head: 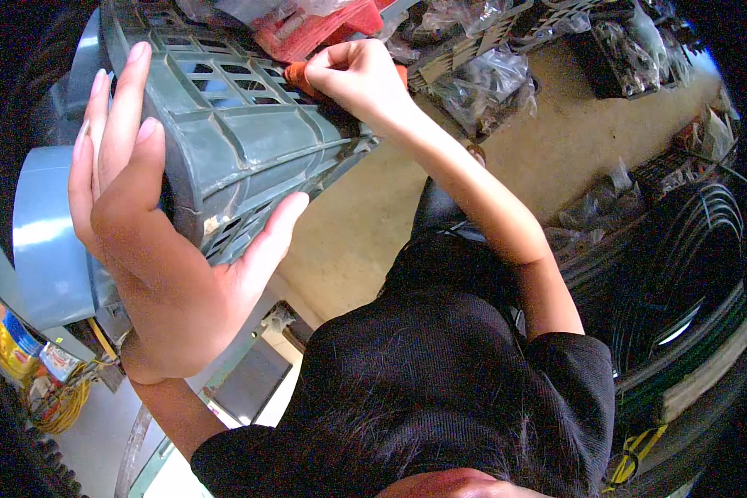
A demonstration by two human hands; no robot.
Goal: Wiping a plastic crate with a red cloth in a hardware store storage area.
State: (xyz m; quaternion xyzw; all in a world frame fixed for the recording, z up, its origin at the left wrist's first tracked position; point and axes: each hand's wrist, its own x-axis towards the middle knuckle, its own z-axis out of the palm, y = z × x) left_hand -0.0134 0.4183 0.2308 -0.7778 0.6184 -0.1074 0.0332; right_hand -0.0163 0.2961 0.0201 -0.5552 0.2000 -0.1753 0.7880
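A blue-grey plastic crate (255, 137) with slotted sides is before me at the upper left. My left hand (168, 267) is at its near rim, fingers spread on one side and thumb stretched out on the other. I cannot tell how firmly the palm meets the rim. At the crate's far side, my right hand (355, 81) has its fingers closed on an orange piece (297, 76) that looks like cloth. Most of that piece is hidden by the hand. Beside the crate, at far left, is a wide blue-grey plastic pipe fitting (50, 230).
A red plastic object (324, 31) lies beyond my right hand. Clear plastic bags (488, 87) and dark crates line the floor (342, 236). Black coiled pipe (672, 280) is stacked at right. A coiled yellow cord (68, 408) hangs at lower left.
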